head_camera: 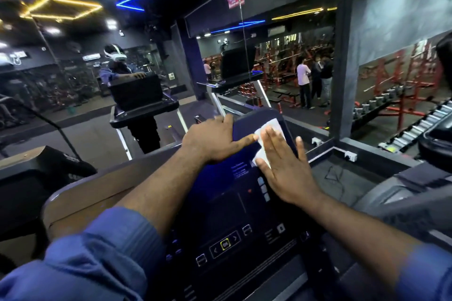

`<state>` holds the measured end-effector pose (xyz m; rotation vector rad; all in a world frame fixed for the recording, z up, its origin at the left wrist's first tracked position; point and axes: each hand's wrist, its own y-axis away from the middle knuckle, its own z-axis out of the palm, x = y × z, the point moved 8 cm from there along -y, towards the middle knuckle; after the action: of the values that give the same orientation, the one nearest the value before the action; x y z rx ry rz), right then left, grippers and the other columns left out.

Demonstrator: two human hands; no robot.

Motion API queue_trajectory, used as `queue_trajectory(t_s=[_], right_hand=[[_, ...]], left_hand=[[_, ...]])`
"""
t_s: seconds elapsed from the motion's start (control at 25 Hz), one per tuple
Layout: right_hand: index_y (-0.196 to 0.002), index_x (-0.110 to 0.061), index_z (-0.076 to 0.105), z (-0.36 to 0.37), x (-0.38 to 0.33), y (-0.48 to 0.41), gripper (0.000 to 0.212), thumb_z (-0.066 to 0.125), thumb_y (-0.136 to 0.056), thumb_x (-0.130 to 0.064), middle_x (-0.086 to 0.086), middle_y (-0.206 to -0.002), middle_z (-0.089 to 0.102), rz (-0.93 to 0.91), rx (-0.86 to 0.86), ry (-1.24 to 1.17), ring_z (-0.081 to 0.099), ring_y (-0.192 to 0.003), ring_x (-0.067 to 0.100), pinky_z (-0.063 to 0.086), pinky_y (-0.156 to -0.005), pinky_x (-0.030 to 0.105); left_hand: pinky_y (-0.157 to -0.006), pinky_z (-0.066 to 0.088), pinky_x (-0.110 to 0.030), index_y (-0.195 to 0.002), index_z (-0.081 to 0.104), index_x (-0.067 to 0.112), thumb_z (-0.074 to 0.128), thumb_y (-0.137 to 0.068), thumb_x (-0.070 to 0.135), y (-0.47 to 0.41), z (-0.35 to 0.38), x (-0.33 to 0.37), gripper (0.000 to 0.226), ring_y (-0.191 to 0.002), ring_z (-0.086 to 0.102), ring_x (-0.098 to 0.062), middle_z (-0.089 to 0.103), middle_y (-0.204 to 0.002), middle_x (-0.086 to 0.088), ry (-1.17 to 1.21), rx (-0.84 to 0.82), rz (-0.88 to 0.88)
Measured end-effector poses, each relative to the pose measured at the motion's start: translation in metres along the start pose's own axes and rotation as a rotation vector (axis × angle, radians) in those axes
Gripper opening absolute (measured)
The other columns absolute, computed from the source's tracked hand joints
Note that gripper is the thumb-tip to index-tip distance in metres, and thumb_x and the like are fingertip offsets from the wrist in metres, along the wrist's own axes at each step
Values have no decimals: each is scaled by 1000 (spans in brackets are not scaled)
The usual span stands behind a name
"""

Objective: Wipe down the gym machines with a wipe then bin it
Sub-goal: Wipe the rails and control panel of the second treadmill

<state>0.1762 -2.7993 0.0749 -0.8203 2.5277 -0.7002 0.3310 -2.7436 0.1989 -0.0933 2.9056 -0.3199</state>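
A dark treadmill console (232,205) with a screen and lit buttons fills the middle of the view. A white wipe (269,129) lies flat on the right part of the upper screen. My right hand (286,166) presses flat on the wipe with fingers spread, covering its lower half. My left hand (212,139) grips the top left edge of the console, thumb stretched along the screen toward the wipe.
A mirror wall (146,68) stands right behind the console and reflects me and the machine. Another treadmill console (31,178) is at the left. Red weight racks (403,95) and several people (313,83) are beyond on the right. A wall socket (349,156) sits on the ledge.
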Motion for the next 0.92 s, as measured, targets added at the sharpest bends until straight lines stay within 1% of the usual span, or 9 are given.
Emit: queue_trajectory(t_s=[0.16, 0.28, 0.36, 0.44, 0.52, 0.68, 0.76, 0.84, 0.92], right_hand=[[-165, -21, -13, 1, 18, -8, 72, 13, -108, -56, -5, -173, -15, 124, 31, -77, -15, -158, 10, -12, -126, 52], [-165, -23, -12, 23, 2, 35, 72, 18, -108, -56, -8, -173, -16, -47, -6, -33, -11, -159, 11, -7, -127, 52], [-164, -26, -15, 23, 27, 44, 71, 17, -109, -56, -11, -172, -19, -11, -4, -42, -11, -159, 9, -7, -127, 54], [-163, -24, -20, 17, 43, 24, 71, 16, -109, -55, -10, -171, -23, 126, 28, -122, -16, -158, 9, -12, -127, 52], [-163, -20, -17, 17, 24, 20, 72, 18, -109, -53, -4, -172, -19, 155, 36, -199, -15, -158, 12, -11, -127, 52], [-166, -23, -5, 43, 20, 89, 72, 26, -109, -53, -7, -174, -11, -113, -25, -126, -4, -160, 11, 7, -127, 58], [-166, -25, -7, 47, 53, 90, 71, 22, -108, -54, -9, -173, -13, 8, -5, -153, -6, -160, 11, 7, -126, 62], [-165, -23, -12, 48, 59, 73, 71, 20, -108, -53, -7, -173, -17, 179, 27, -210, -10, -160, 14, -3, -127, 58], [-165, -20, -9, 48, 30, 77, 72, 24, -109, -50, -3, -174, -13, 158, 20, -248, -8, -160, 16, -6, -127, 54]], left_hand=[[-83, 54, -47, -138, 42, 24, 11, -77, 104, 1, 3, 2, 105, -121, 62, -25, 59, -138, 2, -67, 115, -5], [-90, 57, -46, -156, 31, 21, 7, -76, 103, 3, 5, 5, 117, -131, 56, -22, 52, -148, 1, -176, 178, 26], [-93, 56, -46, -162, 23, 17, 5, -78, 102, 2, 6, 9, 121, -133, 52, -23, 47, -154, -1, -240, 210, 53], [-98, 53, -44, -166, 14, 12, 4, -80, 100, 4, 9, 16, 123, -139, 46, -25, 38, -162, -4, -308, 224, 112], [-108, 45, -44, -168, 3, 13, 5, -83, 98, 6, 14, 24, 120, -151, 34, -26, 21, -173, -5, -372, 228, 190], [-123, 27, -50, -167, -9, 18, 6, -85, 97, 6, 20, 29, 114, -161, 12, -24, -7, -175, -3, -402, 226, 270], [-124, 24, -52, -167, -9, 17, 6, -86, 96, 5, 21, 28, 114, -162, 9, -24, -9, -175, -5, -418, 234, 265], [-125, 22, -54, -167, -5, 15, 8, -87, 95, 5, 23, 30, 114, -162, 10, -25, -5, -175, -6, -449, 243, 267], [-127, 16, -55, -167, 0, 12, 10, -89, 93, 7, 20, 31, 113, -162, 9, -25, 0, -175, -8, -476, 265, 271]])
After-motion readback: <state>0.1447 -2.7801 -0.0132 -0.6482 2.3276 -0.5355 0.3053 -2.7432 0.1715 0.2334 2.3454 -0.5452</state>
